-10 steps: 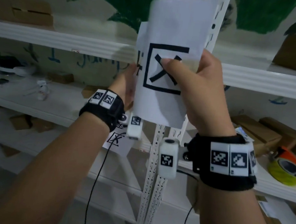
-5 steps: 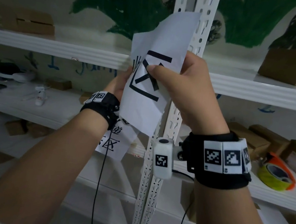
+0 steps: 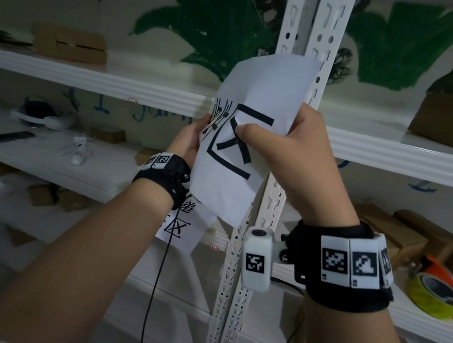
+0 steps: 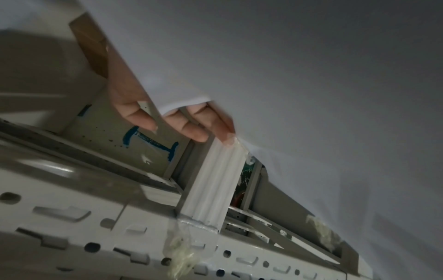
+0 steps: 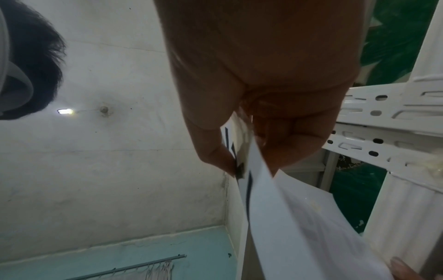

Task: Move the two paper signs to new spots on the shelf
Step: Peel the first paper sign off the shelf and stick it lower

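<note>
Before the white perforated shelf post, both hands pinch one white paper sign with black characters: right hand, left hand. It is not yet placed (second white paper sign hangs untouched at the lower shelf edge).

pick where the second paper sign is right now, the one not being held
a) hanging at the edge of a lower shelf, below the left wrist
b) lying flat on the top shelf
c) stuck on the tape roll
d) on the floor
a: the second paper sign hangs at a lower shelf's edge just below the left wrist, while both hands hold the other paper sign up by the white upright post.
</note>
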### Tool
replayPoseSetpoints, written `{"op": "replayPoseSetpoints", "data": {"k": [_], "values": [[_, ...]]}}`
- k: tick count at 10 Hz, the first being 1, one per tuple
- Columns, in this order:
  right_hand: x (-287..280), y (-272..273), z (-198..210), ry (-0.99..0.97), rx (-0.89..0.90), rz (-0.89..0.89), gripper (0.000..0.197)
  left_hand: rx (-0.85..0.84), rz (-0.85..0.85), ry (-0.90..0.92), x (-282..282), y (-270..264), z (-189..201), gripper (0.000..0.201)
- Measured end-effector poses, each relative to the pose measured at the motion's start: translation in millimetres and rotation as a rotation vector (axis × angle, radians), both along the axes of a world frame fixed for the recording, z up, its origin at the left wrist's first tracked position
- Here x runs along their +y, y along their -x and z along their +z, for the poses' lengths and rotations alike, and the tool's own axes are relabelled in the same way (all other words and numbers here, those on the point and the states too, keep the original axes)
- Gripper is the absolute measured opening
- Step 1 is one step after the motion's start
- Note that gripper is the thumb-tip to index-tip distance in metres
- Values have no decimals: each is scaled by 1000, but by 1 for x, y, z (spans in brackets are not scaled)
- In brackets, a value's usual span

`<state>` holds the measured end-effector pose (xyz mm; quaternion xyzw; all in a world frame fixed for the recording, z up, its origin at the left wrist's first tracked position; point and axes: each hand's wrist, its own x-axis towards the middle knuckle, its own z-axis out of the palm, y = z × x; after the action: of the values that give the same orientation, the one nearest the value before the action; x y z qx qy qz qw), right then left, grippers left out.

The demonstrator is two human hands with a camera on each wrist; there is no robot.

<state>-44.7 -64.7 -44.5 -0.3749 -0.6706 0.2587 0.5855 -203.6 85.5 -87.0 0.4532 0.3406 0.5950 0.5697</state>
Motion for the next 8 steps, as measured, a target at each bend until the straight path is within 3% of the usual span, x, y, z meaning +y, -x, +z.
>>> {"op": "replayPoseSetpoints", "data": {"k": [1,3,4,5,6,7,8], "values": [[0,-4,-1,5,-30,0,39,-8,-20,15,6,2,-4,56],[-1,-6,-3,-1,-74,58,34,-6,8,6,13,14,-15,34],[-3,-8,-5,-1,-92,100,29,-42,14,-28,14,22,-23,42],[-2,-11,-9,-8,-37,138,21,-112,-35,35,-9,25,-34,85],[4,-13,-13,-21,43,127,19,-179,-81,52,-10,29,-62,55],[14,-17,-15,-31,67,69,24,-309,-199,82,-10,36,-80,61],[19,-29,-20,7,35,54,33,-399,-126,118,-9,39,-86,47]]}}
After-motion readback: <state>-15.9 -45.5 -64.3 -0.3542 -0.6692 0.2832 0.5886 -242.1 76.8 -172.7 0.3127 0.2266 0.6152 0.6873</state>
